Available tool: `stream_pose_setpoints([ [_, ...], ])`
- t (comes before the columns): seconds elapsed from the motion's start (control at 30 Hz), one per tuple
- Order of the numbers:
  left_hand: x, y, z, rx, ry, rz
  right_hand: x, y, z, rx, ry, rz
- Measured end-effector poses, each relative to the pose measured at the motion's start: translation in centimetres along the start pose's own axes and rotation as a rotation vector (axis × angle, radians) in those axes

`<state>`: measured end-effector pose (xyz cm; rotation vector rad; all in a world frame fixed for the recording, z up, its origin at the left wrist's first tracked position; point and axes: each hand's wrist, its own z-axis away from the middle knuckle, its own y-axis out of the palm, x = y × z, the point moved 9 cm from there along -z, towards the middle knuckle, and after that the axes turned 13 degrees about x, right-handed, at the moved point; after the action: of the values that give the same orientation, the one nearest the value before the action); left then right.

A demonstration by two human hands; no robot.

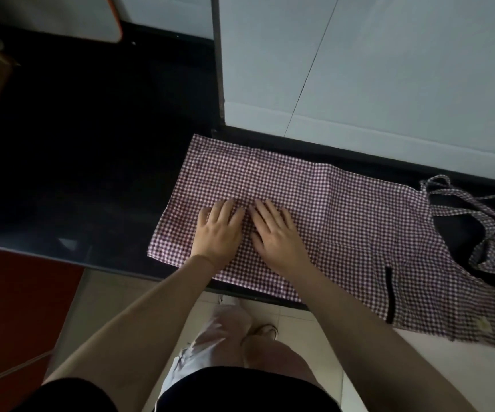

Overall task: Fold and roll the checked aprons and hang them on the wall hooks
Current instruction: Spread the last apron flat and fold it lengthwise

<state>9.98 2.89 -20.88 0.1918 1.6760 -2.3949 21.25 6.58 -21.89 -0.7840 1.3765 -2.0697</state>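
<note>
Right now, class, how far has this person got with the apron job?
Done: the checked apron lies folded into a long strip on the dark counter. In hand: left hand and right hand press it flat. Left: rolling, tidying the loose straps, hanging; no hooks in view.

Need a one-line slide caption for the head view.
Both hands, left and right, press flat side by side on a checked apron spread lengthwise along a dark counter, straps bunched at its right end.
</note>
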Motion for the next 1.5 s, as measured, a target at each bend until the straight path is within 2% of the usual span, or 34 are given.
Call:
stream_pose_setpoints([
  [0.1, 2.7, 3.0, 2.2, 0.083, -0.101, 0.028, -1.9, 0.8, 1.7, 0.034, 0.041, -0.014],
  [0.23, 5.9, 3.9, 5.3, 0.076, -0.347, 0.062, -3.6, 1.2, 3.0, 0.113, 0.044, -0.026],
  [0.37, 7.5, 3.1, 7.2, 0.037, -0.554, 0.204, -3.2, 0.8, 2.8, 0.156, 0.112, -0.108],
  [0.43, 8.9, 0.8, 8.3, -0.086, -0.710, 0.356, -2.4, 0.3, 2.5, 0.162, 0.160, -0.158],
  [0.53, 11.4, -1.0, 9.7, -0.181, -0.894, 0.776, -1.8, -0.4, 2.0, 0.191, 0.224, -0.173],
  [0.63, 12.7, -1.6, 9.4, -0.087, -0.878, 0.987, -1.8, -0.6, 1.6, 0.233, 0.275, -0.189],
  [0.73, 12.9, -0.4, 8.7, 0.120, -0.811, 1.282, -1.2, -0.9, 1.0, 0.304, 0.330, -0.196],
  [0.8, 12.6, -0.8, 8.1, 0.183, -0.706, 1.330, -0.7, -1.3, 0.6, 0.335, 0.352, -0.194],
  [0.9, 13.1, -2.1, 7.6, 0.078, -0.592, 1.285, -0.5, -1.8, 0.3, 0.338, 0.372, -0.195],
  [0.97, 13.5, -2.0, 8.0, 0.093, -0.577, 1.216, -0.6, -1.7, 0.4, 0.353, 0.385, -0.198],
  [1.03, 14.0, -0.9, 8.8, 0.245, -0.608, 1.025, -0.8, -1.6, 0.6, 0.354, 0.392, -0.200],
  [1.1, 15.0, 0.4, 10.1, 0.433, -0.659, 0.737, -0.9, -1.6, 0.7, 0.346, 0.395, -0.196],
  [1.13, 15.6, 0.6, 10.6, 0.474, -0.674, 0.600, -0.8, -1.6, 0.7, 0.350, 0.397, -0.189],
  [1.2, 16.2, 0.2, 10.2, 0.414, -0.647, 0.537, -0.6, -1.7, 0.6, 0.368, 0.396, -0.174],
  [1.27, 15.8, -1.1, 9.1, 0.276, -0.608, 0.682, -0.3, -1.8, 0.5, 0.377, 0.397, -0.163],
  [1.33, 15.6, -2.1, 8.3, 0.154, -0.636, 0.850, 0.1, -2.3, 0.8, 0.308, 0.407, -0.114],
  [1.43, 15.1, -2.0, 7.7, 0.132, -0.685, 0.983, 1.1, -2.5, 2.3, 0.159, 0.499, -0.069],
  [1.5, 14.7, -0.7, 7.4, 0.177, -0.741, 1.209, 1.3, -1.2, 3.3, 0.166, 0.586, -0.136],
])
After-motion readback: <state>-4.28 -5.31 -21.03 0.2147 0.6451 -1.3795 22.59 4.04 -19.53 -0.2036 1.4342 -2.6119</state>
